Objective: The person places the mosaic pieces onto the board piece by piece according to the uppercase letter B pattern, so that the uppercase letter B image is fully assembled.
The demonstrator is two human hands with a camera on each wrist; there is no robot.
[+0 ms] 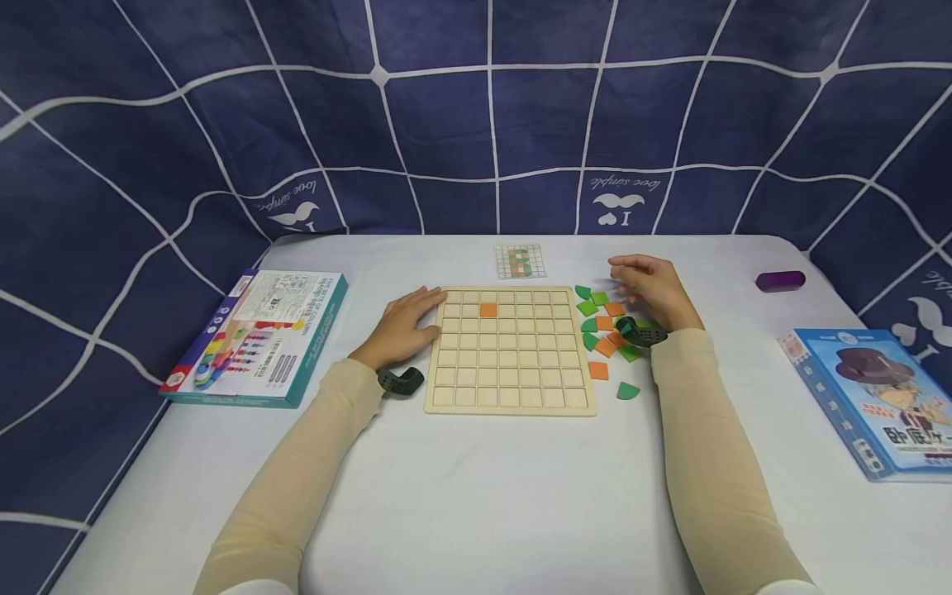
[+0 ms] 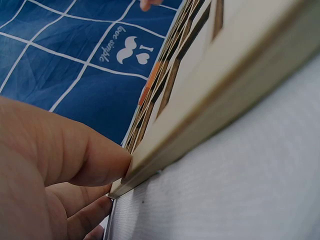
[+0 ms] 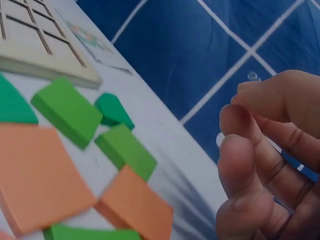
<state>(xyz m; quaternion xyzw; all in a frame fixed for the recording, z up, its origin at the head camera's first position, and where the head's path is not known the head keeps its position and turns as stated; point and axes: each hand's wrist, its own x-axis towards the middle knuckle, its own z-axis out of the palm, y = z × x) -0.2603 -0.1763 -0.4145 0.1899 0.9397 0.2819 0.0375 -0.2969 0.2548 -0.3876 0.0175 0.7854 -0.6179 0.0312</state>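
Observation:
A square wooden grid board [image 1: 510, 409] lies flat on the table, with one orange square tile [image 1: 487, 310] in a cell of its upper part. My left hand [image 1: 405, 329] rests against the board's left edge, its thumb [image 2: 102, 157] touching the side in the left wrist view. To the right of the board lie several loose orange and green tiles [image 1: 598, 370], some square, some with a rounded side. Above their far end hovers my right hand [image 1: 654, 287], fingers loosely bent. No tile shows between those fingers in the right wrist view.
A small pattern card [image 1: 520, 261] lies behind the board. One boxed toy [image 1: 260, 335] sits at the left, and a blue game box [image 1: 878, 401] at the right. A purple oblong object [image 1: 780, 281] is at the far right. Dark blue gridded cloth [image 1: 446, 124] hangs behind.

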